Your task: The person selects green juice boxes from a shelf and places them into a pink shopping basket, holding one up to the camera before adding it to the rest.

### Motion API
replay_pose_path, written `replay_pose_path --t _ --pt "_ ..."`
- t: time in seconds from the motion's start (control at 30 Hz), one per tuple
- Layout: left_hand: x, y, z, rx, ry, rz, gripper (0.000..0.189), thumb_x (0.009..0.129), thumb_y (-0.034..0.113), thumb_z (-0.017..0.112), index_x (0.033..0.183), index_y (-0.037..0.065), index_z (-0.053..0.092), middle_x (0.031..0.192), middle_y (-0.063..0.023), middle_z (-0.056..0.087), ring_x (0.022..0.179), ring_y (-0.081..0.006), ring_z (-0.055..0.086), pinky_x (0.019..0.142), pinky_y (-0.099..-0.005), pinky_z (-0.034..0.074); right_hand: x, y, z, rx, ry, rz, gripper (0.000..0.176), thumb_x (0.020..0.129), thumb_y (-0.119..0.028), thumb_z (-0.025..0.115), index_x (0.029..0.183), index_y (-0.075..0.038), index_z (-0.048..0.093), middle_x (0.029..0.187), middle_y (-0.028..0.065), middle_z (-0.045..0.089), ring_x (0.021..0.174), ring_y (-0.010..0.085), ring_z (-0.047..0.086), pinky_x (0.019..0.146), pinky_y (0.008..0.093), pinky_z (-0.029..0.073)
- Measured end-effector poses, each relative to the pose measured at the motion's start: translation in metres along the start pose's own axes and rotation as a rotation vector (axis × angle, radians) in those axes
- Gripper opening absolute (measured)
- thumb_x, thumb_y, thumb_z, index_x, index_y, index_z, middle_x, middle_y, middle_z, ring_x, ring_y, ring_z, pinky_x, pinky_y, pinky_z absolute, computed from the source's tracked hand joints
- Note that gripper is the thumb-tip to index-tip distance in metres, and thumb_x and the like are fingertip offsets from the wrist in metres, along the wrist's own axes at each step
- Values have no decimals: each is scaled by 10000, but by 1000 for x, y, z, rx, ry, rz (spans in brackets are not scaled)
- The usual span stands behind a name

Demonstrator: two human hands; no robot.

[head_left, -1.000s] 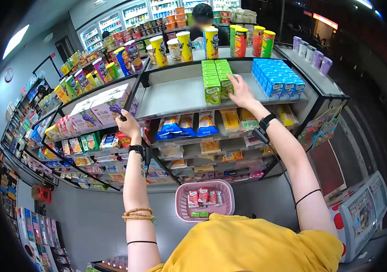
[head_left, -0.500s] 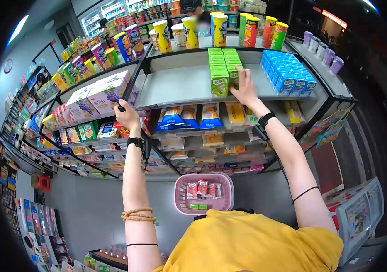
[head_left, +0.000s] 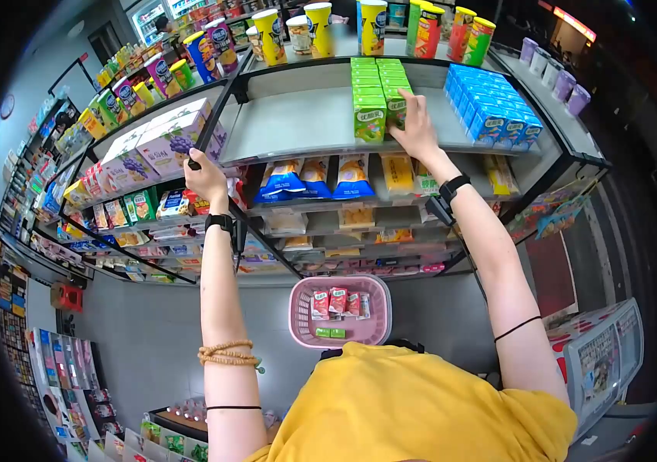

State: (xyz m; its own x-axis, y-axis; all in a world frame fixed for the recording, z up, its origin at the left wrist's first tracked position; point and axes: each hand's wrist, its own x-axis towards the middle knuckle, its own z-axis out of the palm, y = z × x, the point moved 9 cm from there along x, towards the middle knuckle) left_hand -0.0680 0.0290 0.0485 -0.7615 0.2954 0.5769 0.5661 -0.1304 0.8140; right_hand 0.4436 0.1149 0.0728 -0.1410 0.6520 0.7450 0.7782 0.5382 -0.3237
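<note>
My right hand [head_left: 416, 129] is at the front of the green drink cartons [head_left: 369, 115], which stand in two rows on the top shelf. Its fingers and thumb close on the front carton of the right row, partly covering it. On the left, my left hand [head_left: 207, 180] is wrapped around the black shelf frame [head_left: 213, 132] at its front corner, beside purple boxes with grapes on them [head_left: 160, 154]. Below, a pink basket [head_left: 295, 316] on the floor contains several red-and-white cartons [head_left: 337, 299] and two small green cartons [head_left: 330, 333].
Blue drink cartons [head_left: 490, 123] stand to the right on the same shelf. Tall chip canisters [head_left: 372, 29] line the ledge above. Bagged snacks [head_left: 353, 175] fill the shelf below. A glass-topped freezer [head_left: 601, 369] is at the lower right.
The view has tilted and shifted slightly, so the shelf and basket appear higher. Both hands keep their places at the frame and at the green cartons. The person behind the shelf is less visible.
</note>
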Motion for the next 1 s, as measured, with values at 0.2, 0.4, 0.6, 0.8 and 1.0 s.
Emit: replay_pose_path --t 0.2,0.4,0.6,0.8,1.0 --pt "2 -7 2 -17 -2 -4 601 1026 516 499 866 -45 645 825 -254 691 781 -443 658 729 -515 486 3 9 3 49 -86 49 789 803 -111 797 1476 -162 389 1317 211 454 1192 477 542 947 548 514" --pt "3 -7 2 8 3 6 611 1025 527 498 847 -41 631 797 -244 685 766 -442 658 716 -518 482 12 -22 -32 -232 92 -197 637 783 -125 816 1370 -125 569 1382 169 446 1287 388 447 1078 499 417" --pt "-1 3 -1 -24 7 16 612 1026 534 495 835 -34 617 759 -229 674 737 -439 654 695 -520 475 15 -29 -34 -369 28 -253 568 803 -175 798 1333 -94 611 1357 110 469 1294 336 421 1085 470 369" --pt "0 -1 0 -10 4 24 608 1031 525 492 835 -36 618 751 -223 672 726 -431 653 691 -518 476 17 -31 -32 -371 -14 -292 547 811 -175 785 1317 -62 607 1320 91 489 1275 319 432 1044 468 386" --pt "-1 3 -2 -26 18 40 603 1030 517 502 830 -38 626 737 -219 670 712 -429 651 685 -516 478 17 -37 -36 -345 -1 -296 548 797 -155 786 1308 -61 609 1301 87 496 1250 321 456 1034 468 399"
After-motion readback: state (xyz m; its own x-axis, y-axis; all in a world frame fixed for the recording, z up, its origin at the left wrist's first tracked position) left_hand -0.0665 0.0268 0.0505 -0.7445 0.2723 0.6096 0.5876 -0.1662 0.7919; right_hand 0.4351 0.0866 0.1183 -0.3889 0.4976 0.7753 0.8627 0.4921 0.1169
